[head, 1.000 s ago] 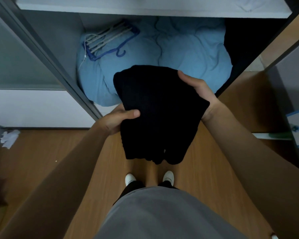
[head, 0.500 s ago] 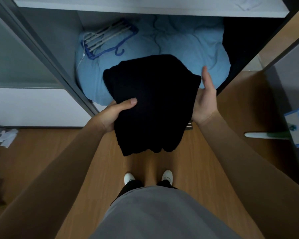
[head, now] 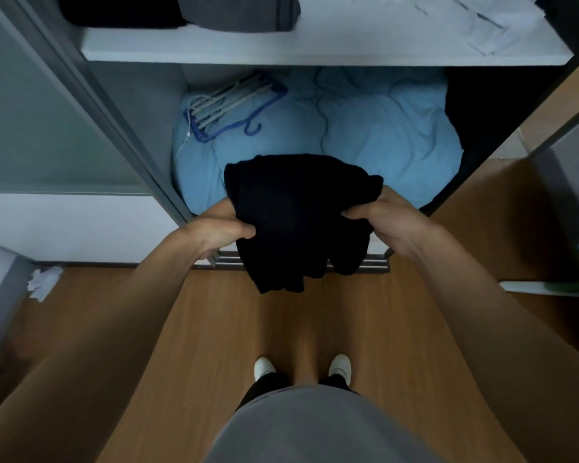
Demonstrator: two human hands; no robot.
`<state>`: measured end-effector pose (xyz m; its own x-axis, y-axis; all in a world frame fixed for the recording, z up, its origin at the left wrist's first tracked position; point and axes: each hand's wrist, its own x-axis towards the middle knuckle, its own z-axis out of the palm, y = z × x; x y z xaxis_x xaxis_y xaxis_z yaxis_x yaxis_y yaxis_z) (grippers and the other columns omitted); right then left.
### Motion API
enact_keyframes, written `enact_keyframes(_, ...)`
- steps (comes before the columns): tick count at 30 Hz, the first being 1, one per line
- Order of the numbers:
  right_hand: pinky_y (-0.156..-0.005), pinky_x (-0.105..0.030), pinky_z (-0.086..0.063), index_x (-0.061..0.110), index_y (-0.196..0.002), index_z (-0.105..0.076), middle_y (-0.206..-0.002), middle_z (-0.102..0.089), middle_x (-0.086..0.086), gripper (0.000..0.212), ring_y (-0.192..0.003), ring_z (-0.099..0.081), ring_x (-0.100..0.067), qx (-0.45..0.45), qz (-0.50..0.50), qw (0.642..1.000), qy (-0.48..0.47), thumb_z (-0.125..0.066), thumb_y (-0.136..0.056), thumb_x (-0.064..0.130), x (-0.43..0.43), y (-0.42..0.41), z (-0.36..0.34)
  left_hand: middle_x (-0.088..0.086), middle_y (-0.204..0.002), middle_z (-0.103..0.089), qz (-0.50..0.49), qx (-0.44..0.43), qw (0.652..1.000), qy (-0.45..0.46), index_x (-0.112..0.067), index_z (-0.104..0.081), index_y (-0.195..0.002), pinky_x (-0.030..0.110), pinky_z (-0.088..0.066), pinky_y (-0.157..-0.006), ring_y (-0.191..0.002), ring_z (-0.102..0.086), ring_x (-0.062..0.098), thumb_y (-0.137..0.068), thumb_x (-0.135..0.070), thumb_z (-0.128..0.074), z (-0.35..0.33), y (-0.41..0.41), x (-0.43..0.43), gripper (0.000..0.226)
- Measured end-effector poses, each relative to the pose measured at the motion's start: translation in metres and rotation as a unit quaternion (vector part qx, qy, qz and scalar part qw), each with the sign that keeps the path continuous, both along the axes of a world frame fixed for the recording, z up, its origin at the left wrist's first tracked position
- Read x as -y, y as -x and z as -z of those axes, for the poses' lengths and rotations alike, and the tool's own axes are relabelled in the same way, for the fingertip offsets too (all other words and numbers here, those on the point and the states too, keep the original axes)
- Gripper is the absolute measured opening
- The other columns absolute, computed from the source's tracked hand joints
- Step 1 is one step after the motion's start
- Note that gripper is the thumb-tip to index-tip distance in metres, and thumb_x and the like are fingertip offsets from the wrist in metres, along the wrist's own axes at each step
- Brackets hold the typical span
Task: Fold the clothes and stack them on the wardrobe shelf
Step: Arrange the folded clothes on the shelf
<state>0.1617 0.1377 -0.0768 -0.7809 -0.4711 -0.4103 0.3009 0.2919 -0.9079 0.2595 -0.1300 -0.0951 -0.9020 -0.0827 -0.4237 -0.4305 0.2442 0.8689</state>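
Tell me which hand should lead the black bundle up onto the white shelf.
Probably left: left hand and right hand both grip the folded black garment, but the folded stacks sit at the white shelf's left end.

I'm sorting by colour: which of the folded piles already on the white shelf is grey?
The grey pile, right of the black pile at the shelf's left end; the crumpled white fabric lies further right, unfolded.

Left hand [head: 219,230], right hand [head: 383,217] gripping folded black garment [head: 298,215] (before wardrobe)
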Motion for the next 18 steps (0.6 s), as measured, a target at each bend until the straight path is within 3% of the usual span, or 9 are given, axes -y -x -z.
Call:
enact_keyframes(3,-0.075,-0.021,-0.058,0.002,-0.108,-0.069,-0.095,-0.076,-0.007,0.025,-0.088,-0.072,-0.015,-0.025,-0.022,0.999,0.007,-0.066,-0.085,-0.009,0.010,0.006,-0.012,-0.020,-0.099,-0.060,-0.011,-0.022,0.998,0.062,-0.029,-0.054,-0.127,0.004,-0.042,-0.072,-0.091,-0.055,-0.007,-0.086,0.013,-0.057,-0.005,0.005,0.004,0.060)
enact_keyframes(6,-0.055,-0.005,-0.047,0.021,-0.096,-0.065,-0.070,-0.073,0.015,0.022,-0.066,-0.067,0.009,-0.075,-0.045,0.996,-0.014,-0.069,-0.088,0.001,0.019,0.008,-0.023,-0.026,-0.087,-0.064,-0.010,-0.047,0.994,0.102,-0.036,-0.057,-0.111,0.004,-0.047,-0.058,-0.074,-0.060,-0.008,-0.092,0.009,-0.052,-0.019,0.012,0.015,0.050)
enact_keyframes(9,-0.059,0.002,-0.040,0.027,-0.100,-0.057,-0.080,-0.063,0.017,0.016,-0.069,-0.059,0.018,-0.193,-0.086,0.973,-0.092,-0.067,-0.094,0.016,0.031,0.011,-0.037,-0.007,-0.126,-0.059,-0.023,-0.026,0.999,-0.001,-0.027,-0.055,-0.131,0.027,-0.061,-0.066,-0.105,-0.062,0.015,-0.098,0.009,-0.044,-0.032,0.013,0.027,0.051)
enact_keyframes(11,-0.062,-0.005,-0.044,0.027,-0.096,-0.055,-0.081,-0.057,0.014,0.008,-0.071,-0.059,0.005,-0.269,-0.102,0.948,-0.139,-0.059,-0.099,0.021,0.041,0.015,-0.044,-0.001,-0.138,-0.053,-0.056,-0.037,0.994,-0.089,-0.026,-0.054,-0.133,0.039,-0.062,-0.072,-0.119,-0.056,0.024,-0.098,0.010,-0.041,-0.036,0.012,0.032,0.051)
enact_keyframes(14,-0.060,-0.025,-0.059,0.027,-0.109,-0.060,-0.095,-0.066,0.005,0.009,-0.084,-0.065,-0.010,-0.184,-0.063,0.976,-0.094,-0.055,-0.101,0.027,0.051,0.018,-0.052,0.005,-0.139,-0.054,-0.146,-0.090,0.967,-0.186,-0.027,-0.056,-0.122,0.050,-0.061,-0.077,-0.125,-0.054,0.030,-0.095,0.013,-0.037,-0.040,0.012,0.039,0.052)
enact_keyframes(18,-0.075,-0.041,-0.061,0.018,-0.121,-0.065,-0.118,-0.072,-0.005,0.023,-0.109,-0.068,-0.021,0.006,0.020,0.995,0.102,-0.060,-0.099,0.023,0.067,0.020,-0.058,0.007,-0.116,-0.073,-0.179,-0.156,0.930,-0.280,-0.016,-0.060,-0.120,0.054,-0.059,-0.080,-0.110,-0.067,0.033,-0.087,0.011,-0.033,-0.052,0.015,0.053,0.051)
